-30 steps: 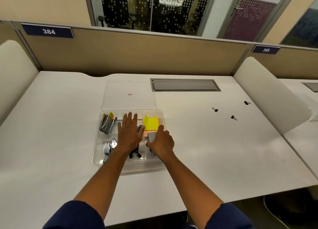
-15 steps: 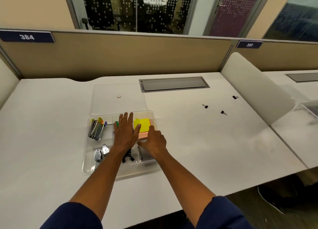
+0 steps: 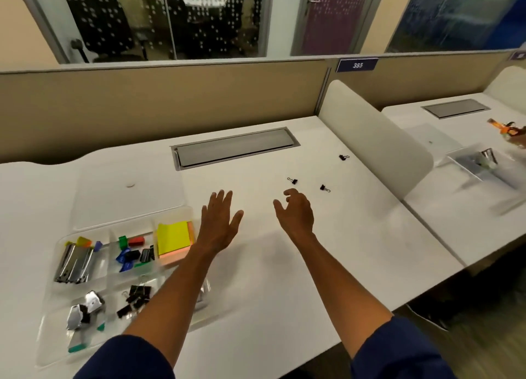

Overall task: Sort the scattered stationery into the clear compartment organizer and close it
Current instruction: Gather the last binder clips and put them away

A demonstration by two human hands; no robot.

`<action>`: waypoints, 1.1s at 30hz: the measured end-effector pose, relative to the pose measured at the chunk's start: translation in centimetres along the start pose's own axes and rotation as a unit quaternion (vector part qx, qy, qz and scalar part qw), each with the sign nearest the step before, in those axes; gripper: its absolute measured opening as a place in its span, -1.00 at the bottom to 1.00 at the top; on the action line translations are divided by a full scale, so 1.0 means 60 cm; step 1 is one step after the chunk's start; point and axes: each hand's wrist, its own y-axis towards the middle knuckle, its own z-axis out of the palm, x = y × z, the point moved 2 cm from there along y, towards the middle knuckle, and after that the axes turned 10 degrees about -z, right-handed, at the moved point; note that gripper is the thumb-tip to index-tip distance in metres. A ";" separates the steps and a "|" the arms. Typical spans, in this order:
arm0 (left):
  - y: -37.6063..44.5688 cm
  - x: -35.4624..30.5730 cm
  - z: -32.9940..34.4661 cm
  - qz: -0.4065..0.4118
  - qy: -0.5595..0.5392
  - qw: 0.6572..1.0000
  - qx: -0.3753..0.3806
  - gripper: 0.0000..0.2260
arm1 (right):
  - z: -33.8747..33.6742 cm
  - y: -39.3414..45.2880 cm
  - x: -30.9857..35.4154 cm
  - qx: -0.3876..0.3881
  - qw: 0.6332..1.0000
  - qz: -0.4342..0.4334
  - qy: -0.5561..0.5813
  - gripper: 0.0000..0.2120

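The clear compartment organizer [image 3: 48, 316] lies at the lower left of the white desk, holding yellow sticky notes [image 3: 173, 237], metal clips [image 3: 74, 262], coloured clips [image 3: 133, 254] and black binder clips [image 3: 135, 300]. Its clear lid [image 3: 128, 196] lies flat behind it. Three small black binder clips lie loose on the desk: one [image 3: 293, 181] just beyond my right hand, one [image 3: 324, 188] to its right and one [image 3: 343, 157] farther back. My left hand [image 3: 220, 222] hovers over the desk right of the organizer with fingers spread, holding nothing. My right hand [image 3: 296, 210] is loosely curled and empty, close to the nearest clip.
A grey cable hatch [image 3: 234, 148] is set into the desk's back. A white curved divider [image 3: 375, 139] stands at the right edge. On the neighbouring desk lie another clear tray [image 3: 481, 165] and an orange object [image 3: 508, 128]. A beige partition [image 3: 156, 105] runs behind.
Both hands have left the organizer and moved right and forward over the bare desk toward the loose clips. The view has swung right. The grey item my right hand held is out of it.
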 end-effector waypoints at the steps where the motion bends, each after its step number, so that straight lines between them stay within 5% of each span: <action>1: 0.008 -0.017 0.012 0.005 -0.003 1.000 0.009 -0.45 | -0.010 0.015 -0.026 0.003 1.000 0.009 -0.004 -0.64; 9: 0.102 -0.155 0.122 0.010 -0.028 0.997 0.072 -0.50 | -0.067 0.172 -0.224 0.035 0.998 0.034 -0.037 -0.63; 21: 0.217 -0.286 0.233 0.009 0.039 0.996 0.081 -0.49 | -0.035 0.294 -0.329 0.155 0.974 -0.103 -0.129 -0.71; 33: 0.272 -0.318 0.275 -0.008 0.115 0.993 0.023 -0.73 | -0.087 0.429 -0.392 0.007 0.999 0.028 0.046 -0.76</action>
